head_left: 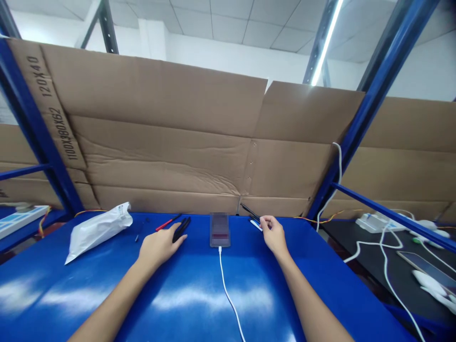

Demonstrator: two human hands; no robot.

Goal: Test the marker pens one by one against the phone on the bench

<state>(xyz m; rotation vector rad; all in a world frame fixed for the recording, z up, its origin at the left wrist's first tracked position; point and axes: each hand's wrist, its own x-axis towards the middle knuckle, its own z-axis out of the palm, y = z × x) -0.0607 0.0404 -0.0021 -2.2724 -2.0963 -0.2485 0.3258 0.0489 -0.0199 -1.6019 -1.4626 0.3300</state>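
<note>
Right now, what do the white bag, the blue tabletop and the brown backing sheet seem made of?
The white bag looks like thin plastic film, creased with slight sheen. The blue tabletop seems painted or laminated, glossy, mirroring the ceiling lights. The brown sheet looks like matte corrugated cardboard, with fold lines and printed box sizes.

In front of me stands a wall of flattened brown corrugated cardboard (156, 142), creased and taped at a seam, with black printed sizing along its left end. Dark blue steel rack uprights (35, 128) rise on my left, and another (388, 80) slants up on my right, where a blue steel crossbar (392, 213) runs above a black side bench (374, 270). Over the cardboard I see a white painted wall (228, 54), white square ceiling tiles (228, 23) and one bright white tube light (327, 42). The glossy blue worktop (53, 294) reflects pale patches of light.
</note>
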